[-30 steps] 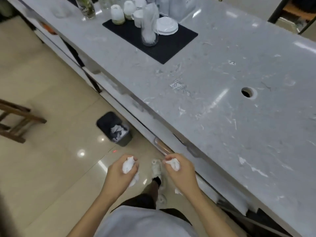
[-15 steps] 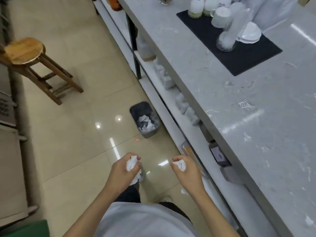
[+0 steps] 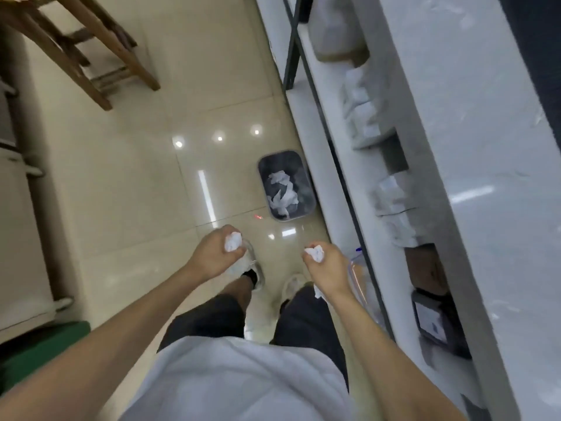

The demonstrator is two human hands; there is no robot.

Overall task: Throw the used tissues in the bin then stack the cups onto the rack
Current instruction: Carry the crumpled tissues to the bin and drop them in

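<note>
The bin [image 3: 285, 185] now lies closer ahead; left hand [image 3: 217, 258] and right hand [image 3: 324, 265] each clench a crumpled tissue.

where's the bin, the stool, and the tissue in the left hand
bin [image 3: 263, 165]: head view, its far left rim
stool [image 3: 100, 41]: head view, a wooden leg
tissue [image 3: 233, 240]: head view, the crumpled wad showing above the fingers

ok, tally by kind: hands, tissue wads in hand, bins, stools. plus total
Hands: 2, left hand and right hand
Tissue wads in hand: 2, left wad and right wad
Bins: 1, bin, with tissues already inside, too jumbled to count
Stools: 1, stool, partly in frame
Total: 6
</note>
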